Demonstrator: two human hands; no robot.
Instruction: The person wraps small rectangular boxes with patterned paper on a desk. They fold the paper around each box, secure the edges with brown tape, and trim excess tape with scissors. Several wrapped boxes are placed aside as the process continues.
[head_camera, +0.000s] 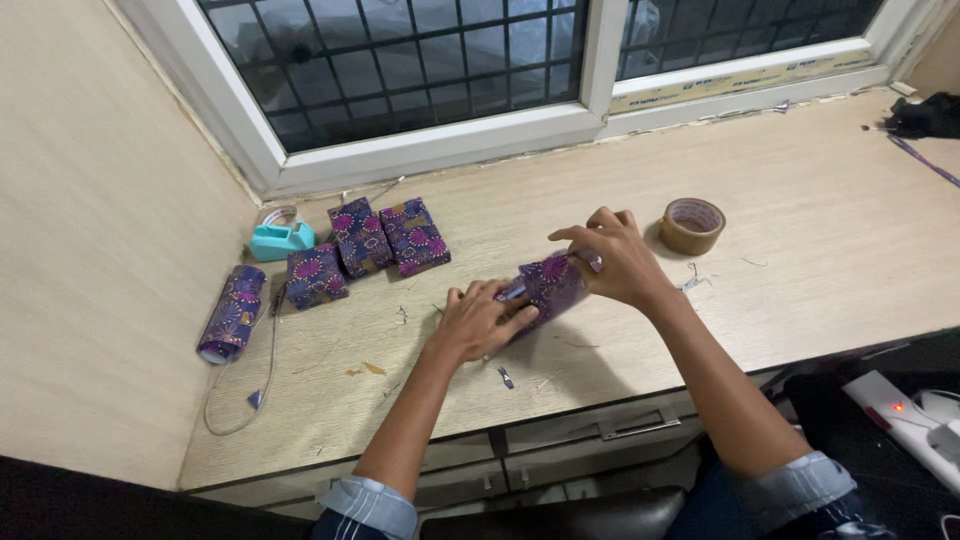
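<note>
Here purple wrapped box (550, 285) between both grips: left hand (478, 322) clasps end, right hand (612, 260) pinches top.

Your left hand (478, 320) presses the near end of a purple patterned wrapped box (548, 285) on the wooden counter (800, 250); your right hand (612, 258) pinches its top edge. Three wrapped boxes (365, 245) and a wrapping-paper roll (231, 313) lie left, beside a teal tape dispenser (280, 238). Brown tape roll (692, 225) sits right.
</note>
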